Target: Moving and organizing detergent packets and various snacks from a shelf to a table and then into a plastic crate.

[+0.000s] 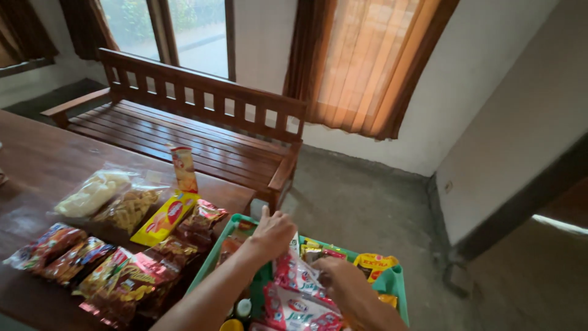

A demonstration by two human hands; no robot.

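From the head camera, both the left hand [272, 234] and the right hand [343, 283] close their fingers on a strip of red-and-white plastic sachets [298, 288] held over a green plastic basket [395, 281], beside a dark wooden table [37, 165] spread with shiny snack packets [131, 276].

The green basket [211, 260] is crammed: red-and-white sachets [300, 282], yellow packets [375, 263] and small bottles [244, 308] fill it to the rim, and the left hand [272, 233] and right hand [343, 283] already take up its middle. Just beside the basket's left wall, snack packets [141, 270] crowd the desk [37, 165] edge, with two clear bags of crackers [113, 199] behind them and one tall packet [184, 168] standing upright. Bare desk lies open at the far left. A wooden bench [184, 122] stands close behind the desk. To the right, the concrete floor [367, 202] is open.
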